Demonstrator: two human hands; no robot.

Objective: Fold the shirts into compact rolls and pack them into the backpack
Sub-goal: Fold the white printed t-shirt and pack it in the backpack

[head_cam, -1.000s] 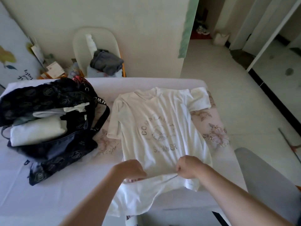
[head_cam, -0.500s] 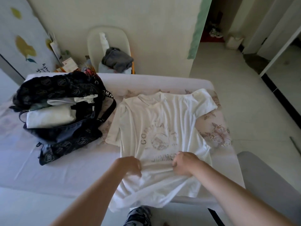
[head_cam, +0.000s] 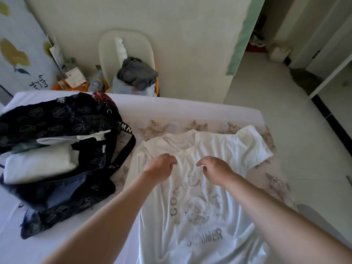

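Left hand (head_cam: 161,166) and right hand (head_cam: 215,168) hover over the chest of the flat white printed T-shirt (head_cam: 228,149). Their fingers are loosely curled and each grip is released. A dark patterned fabric backpack (head_cam: 57,119) lies beside it.

White bed (head_cam: 181,108) under backpack (head_cam: 57,119), spread shirt (head_cam: 238,149).

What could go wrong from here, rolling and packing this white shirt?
The shirt lies creased around its print, so the roll may come out lumpy. The backpack already has white bundles filling its opening, so this one may fit tightly. Its strap lies close to a sleeve and might snag.
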